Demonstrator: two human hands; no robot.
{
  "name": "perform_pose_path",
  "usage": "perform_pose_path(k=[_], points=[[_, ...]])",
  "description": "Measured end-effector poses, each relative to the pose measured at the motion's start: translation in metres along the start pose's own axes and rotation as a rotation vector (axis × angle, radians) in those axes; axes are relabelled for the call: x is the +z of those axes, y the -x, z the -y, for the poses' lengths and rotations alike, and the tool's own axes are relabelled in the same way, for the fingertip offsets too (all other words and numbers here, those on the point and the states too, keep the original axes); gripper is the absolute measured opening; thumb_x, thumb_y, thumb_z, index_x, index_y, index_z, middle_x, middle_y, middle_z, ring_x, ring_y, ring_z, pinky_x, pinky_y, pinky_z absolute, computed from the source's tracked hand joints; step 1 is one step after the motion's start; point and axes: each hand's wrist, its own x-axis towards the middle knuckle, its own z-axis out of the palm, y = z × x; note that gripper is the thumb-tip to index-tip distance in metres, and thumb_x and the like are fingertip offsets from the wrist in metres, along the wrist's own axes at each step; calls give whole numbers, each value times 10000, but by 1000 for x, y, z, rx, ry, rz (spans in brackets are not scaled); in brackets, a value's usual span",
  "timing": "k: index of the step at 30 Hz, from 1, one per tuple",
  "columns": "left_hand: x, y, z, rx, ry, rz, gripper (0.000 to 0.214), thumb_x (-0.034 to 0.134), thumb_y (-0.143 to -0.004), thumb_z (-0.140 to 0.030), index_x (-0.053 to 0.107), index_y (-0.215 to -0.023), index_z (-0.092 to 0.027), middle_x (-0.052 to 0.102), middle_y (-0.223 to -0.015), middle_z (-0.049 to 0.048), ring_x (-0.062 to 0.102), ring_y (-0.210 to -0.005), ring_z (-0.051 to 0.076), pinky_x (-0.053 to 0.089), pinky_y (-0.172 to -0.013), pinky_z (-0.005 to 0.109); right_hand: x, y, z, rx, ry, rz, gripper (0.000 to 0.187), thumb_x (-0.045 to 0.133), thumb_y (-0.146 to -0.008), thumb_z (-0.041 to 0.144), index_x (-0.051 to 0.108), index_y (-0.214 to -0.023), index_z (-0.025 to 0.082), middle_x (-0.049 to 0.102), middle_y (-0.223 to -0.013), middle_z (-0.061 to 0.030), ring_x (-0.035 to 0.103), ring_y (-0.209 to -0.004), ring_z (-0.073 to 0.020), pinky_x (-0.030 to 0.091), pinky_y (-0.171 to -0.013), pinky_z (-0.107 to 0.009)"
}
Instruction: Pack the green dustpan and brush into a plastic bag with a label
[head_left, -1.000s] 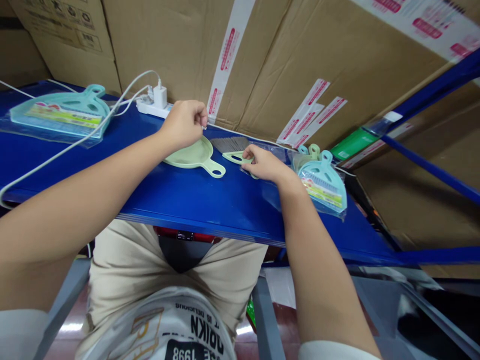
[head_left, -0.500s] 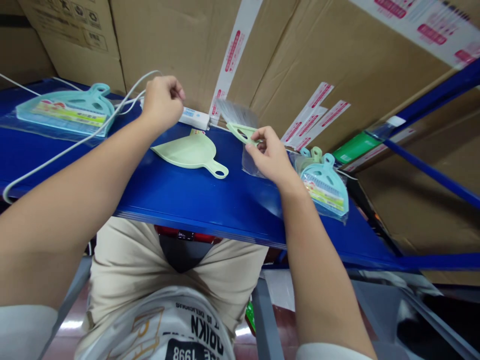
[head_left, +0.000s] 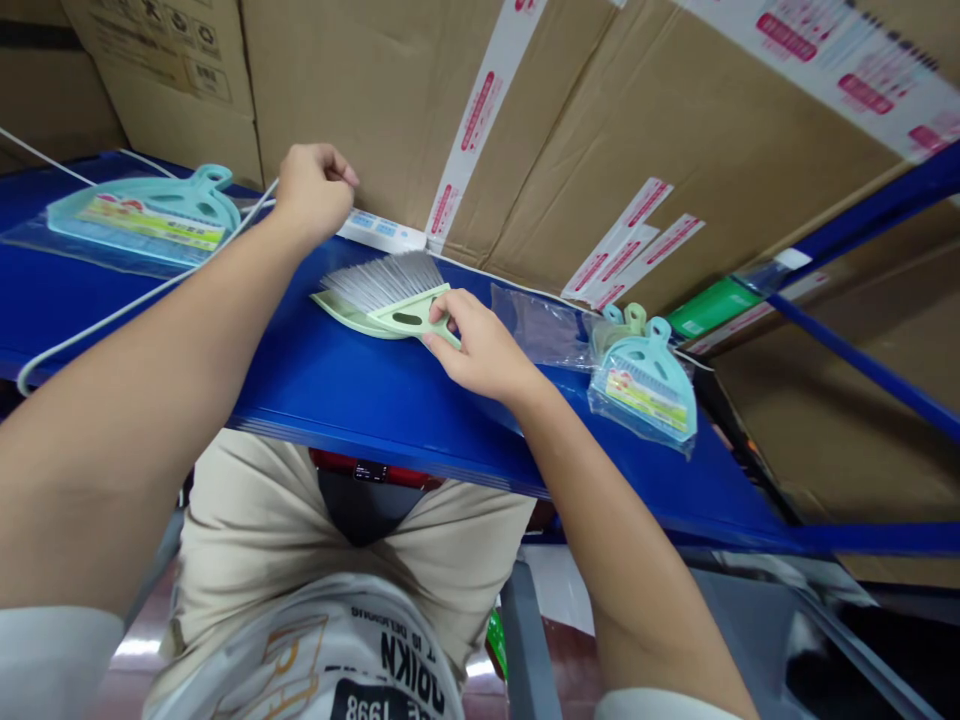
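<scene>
Under the right hand [head_left: 480,350], on the blue shelf [head_left: 390,400], lies a small pale-green brush [head_left: 397,300]: flat plastic handle w/ an oval slot, grey bristles fanned out toward the boxes. It rests on top of a matching pale-green dustpan [head_left: 341,308], smooth plastic, of which only the near edge shows; the rest is hidden by the bristles. Right hand is partly curled, thumb & fingertips pinched on the brush's handle end; palm faces down.

Just right of that hand sits an empty clear plastic bag [head_left: 544,325], crinkled & glossy. Further right, packed sets [head_left: 645,380] of teal dustpan + brush in clear bags, w/ a colourful label; a pale-green one peeks out behind, mostly covered.

Left hand [head_left: 311,190] is up & left of the brush, closed to a loose fist w/ thumb against fingers; can't tell if anything is pinched in it. Beside it runs a white power strip [head_left: 379,232], partly hidden by the hand, & a white cable [head_left: 135,300]. Far left lies another bagged teal set [head_left: 146,210]. Taped cardboard boxes [head_left: 600,120] fill the background.
</scene>
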Motion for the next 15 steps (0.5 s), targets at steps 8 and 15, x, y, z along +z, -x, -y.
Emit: perform_pose_path(k=[8, 15], points=[[13, 27, -13, 101, -212, 228, 414, 604, -890, -108, 822, -1241, -139, 847, -1250, 86, 713, -1056, 239, 573, -1043, 378, 3, -4, 2, 38, 29, 55, 96, 564, -905, 315, 496, -951, 264, 678, -1059, -107, 585, -993, -279, 485, -971, -465], [36, 25, -2, 242, -382, 359, 429, 626, -781, -173, 857, -1140, -213, 852, -1138, 85, 777, -1141, 316, 565, -1053, 369, 5, -6, 0, 34, 15, 30, 70, 560, -963, 323, 549, -931, 262, 715, -1083, -108, 608, -1033, -277, 486, -1022, -463]])
